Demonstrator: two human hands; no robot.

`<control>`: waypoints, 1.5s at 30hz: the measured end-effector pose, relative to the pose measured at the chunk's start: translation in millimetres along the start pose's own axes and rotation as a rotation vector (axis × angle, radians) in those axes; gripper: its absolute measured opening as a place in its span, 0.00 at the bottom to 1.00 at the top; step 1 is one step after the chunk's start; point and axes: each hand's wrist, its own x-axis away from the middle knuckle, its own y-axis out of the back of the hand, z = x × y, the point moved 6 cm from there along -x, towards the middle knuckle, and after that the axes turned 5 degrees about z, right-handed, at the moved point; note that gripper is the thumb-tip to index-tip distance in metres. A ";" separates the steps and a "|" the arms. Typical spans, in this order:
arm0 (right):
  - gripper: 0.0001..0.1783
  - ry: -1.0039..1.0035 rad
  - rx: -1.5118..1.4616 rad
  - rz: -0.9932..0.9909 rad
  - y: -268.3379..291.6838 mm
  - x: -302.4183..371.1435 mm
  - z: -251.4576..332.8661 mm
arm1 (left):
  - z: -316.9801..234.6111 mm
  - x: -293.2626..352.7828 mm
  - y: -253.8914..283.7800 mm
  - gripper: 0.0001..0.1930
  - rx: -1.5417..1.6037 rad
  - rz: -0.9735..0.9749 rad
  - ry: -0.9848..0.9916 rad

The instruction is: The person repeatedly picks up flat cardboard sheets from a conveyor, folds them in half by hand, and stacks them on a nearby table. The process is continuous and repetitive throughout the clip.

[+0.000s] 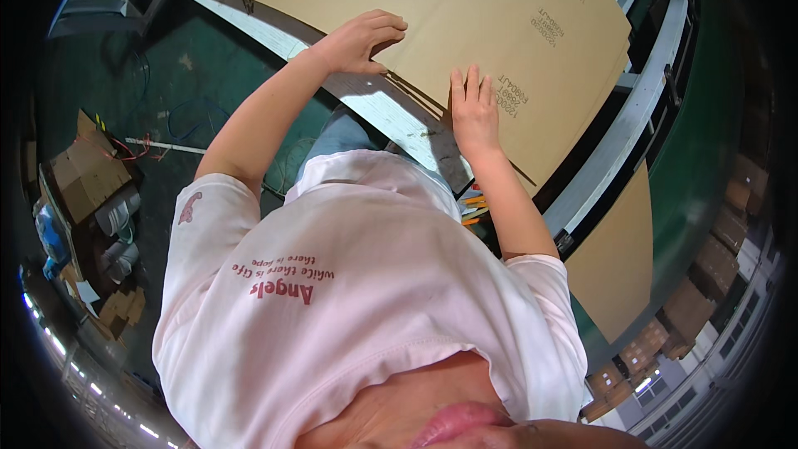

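Note:
A large brown cardboard sheet point(465, 25) lies in front of me, with dark printed marks along its right part. At least one more layer shows under its near edge, with a narrow dark gap between them. My left hand point(363, 41) rests at the near edge, its fingers stretched over the sheet and its thumb apart, low along the edge. To its right, my right hand point(475, 116) lies flat on the sheet close to the same edge, fingers spread and pointing away from me. Neither hand is closed round anything.
The sheet rests on a worn white table point(370, 104). A curved grey metal rail point(619, 154) runs along the right, with another cardboard piece point(615, 258) beyond it. An open carton point(87, 166) and grey rolls point(120, 224) stand on the green floor at left. Orange-handled items point(474, 208) sit by my waist.

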 end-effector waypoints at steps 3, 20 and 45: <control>0.35 -0.003 0.018 0.227 13.0 -5.4 -2.1 | 9.3 -6.9 7.1 0.33 -0.006 0.002 0.081; 0.18 0.463 -0.925 -0.073 14.6 -103.1 22.9 | 86.9 -60.7 35.8 0.26 -0.421 -0.466 0.651; 0.13 0.709 -0.871 -0.222 21.2 -284.2 -196.5 | 90.8 -68.0 33.1 0.29 -0.412 -0.325 0.714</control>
